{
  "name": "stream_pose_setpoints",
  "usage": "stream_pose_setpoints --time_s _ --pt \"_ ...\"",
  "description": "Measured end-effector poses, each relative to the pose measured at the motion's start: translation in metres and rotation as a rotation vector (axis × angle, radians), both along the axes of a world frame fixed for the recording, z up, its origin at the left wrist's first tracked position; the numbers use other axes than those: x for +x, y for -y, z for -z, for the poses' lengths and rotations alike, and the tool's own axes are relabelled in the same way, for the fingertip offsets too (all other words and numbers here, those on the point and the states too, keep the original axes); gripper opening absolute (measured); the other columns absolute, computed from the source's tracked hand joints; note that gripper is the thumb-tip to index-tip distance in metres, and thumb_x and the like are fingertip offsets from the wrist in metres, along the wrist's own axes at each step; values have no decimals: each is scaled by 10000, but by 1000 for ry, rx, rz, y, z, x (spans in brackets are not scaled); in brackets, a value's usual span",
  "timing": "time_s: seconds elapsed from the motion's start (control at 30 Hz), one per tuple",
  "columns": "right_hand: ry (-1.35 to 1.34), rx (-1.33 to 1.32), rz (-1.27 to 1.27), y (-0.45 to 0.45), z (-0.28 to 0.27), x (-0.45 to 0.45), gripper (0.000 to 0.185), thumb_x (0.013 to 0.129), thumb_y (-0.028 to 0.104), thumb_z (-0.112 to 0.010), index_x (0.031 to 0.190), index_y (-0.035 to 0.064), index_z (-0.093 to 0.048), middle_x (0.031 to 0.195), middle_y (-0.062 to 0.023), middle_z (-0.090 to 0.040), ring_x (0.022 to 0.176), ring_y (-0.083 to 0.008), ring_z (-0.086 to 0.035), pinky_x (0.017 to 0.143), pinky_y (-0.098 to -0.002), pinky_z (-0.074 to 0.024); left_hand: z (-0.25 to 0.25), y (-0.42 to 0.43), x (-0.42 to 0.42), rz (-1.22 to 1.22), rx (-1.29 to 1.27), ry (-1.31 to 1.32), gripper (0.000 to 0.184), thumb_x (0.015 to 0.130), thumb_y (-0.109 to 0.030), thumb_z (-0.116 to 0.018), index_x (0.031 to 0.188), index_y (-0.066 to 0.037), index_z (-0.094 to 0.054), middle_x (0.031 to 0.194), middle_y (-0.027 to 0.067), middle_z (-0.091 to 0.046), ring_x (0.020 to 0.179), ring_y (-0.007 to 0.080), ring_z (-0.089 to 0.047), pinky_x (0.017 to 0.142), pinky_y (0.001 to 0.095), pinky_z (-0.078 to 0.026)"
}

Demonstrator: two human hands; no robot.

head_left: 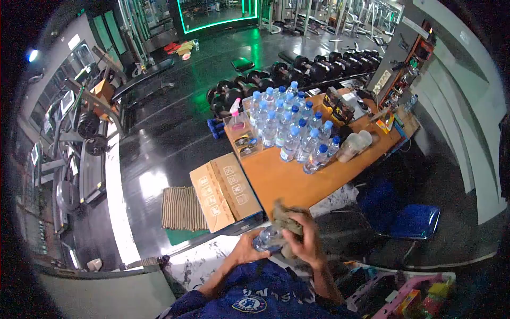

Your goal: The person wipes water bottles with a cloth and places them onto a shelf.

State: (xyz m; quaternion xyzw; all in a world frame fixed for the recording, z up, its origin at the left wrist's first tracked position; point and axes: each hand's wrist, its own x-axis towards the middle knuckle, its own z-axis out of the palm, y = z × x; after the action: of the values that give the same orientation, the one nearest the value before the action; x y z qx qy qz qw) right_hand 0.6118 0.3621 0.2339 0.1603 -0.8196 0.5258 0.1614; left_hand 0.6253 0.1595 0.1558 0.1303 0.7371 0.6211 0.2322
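Close to my chest, my left hand (248, 249) is wrapped round a clear plastic bottle (267, 239), which lies tilted. My right hand (304, 239) grips a grey-brown cloth (287, 220) against the bottle's upper end; cloth and fingers are a little blurred, and the bottle's cap is hidden. Beyond my hands, many clear water bottles (287, 127) with blue caps stand in a group on the orange-brown table (271, 178).
A cardboard box (226, 191) adjoins the table's left end, beside a striped cloth (183, 208). A pink-topped spray bottle (236, 111) and cloudy containers (353, 145) flank the bottles. A blue chair (414, 220) stands right; a crate (446, 279) sits lower right.
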Motion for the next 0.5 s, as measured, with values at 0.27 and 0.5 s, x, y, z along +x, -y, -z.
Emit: stream_pose_setpoints --time_s 0.27,0.5 --pt "399 -63 37 -32 51 -72 368 856 218 -591 1156 15 -524 1051 -175 -602 979 -295 -582 876 -358 -436 -10 -19 -51 -73 92 -16 638 628 -109 -747 1222 -15 -533 1045 77 -643 957 138 -580 876 308 -453" --pt "266 -308 1 -27 -18 -98 346 829 158 -599 1145 35 -529 1144 -164 -561 1086 -294 -524 888 -396 -434 1 -27 -85 -99 -119 -139 609 610 -201 -758 1151 -6 -557 1004 149 -651 941 229 -614 870 347 -463"
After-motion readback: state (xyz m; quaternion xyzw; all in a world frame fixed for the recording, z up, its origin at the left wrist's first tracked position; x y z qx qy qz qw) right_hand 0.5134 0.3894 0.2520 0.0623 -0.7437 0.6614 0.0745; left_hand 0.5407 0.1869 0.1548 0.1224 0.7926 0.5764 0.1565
